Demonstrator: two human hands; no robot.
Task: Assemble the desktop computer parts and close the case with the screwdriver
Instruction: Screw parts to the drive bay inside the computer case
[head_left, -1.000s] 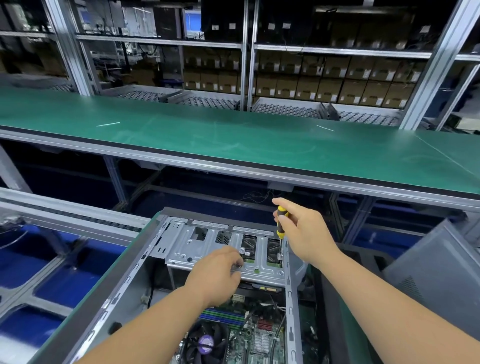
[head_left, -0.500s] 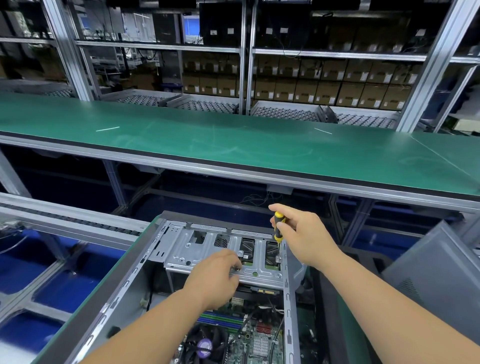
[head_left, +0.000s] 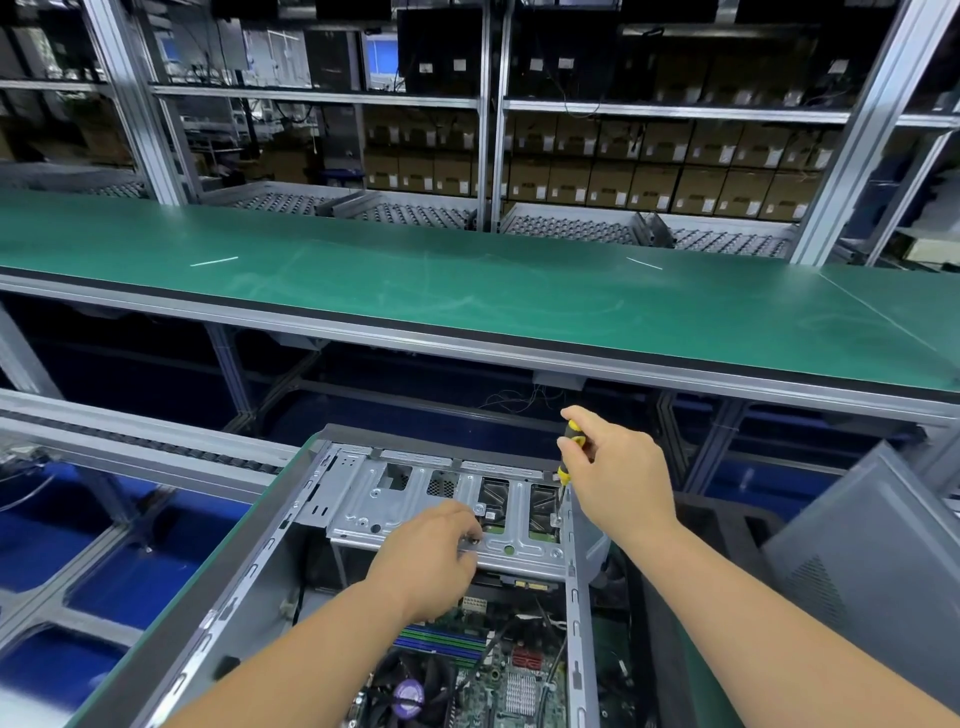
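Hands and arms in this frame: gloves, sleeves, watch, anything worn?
Nothing worn that shows. The left hand and right hand are bare, with no gloves, rings or wrist strap. Both forearms are bare to the frame's edge, with no sleeve, watch or band in view.

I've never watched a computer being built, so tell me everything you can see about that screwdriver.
The screwdriver has a yellow and black handle and a thin metal shaft. It stands nearly upright, tip down, at the right end of the grey metal drive bracket inside the open computer case. The right hand holds the handle in its fingers, hiding part of it. Whether the tip sits in a screw cannot be told.
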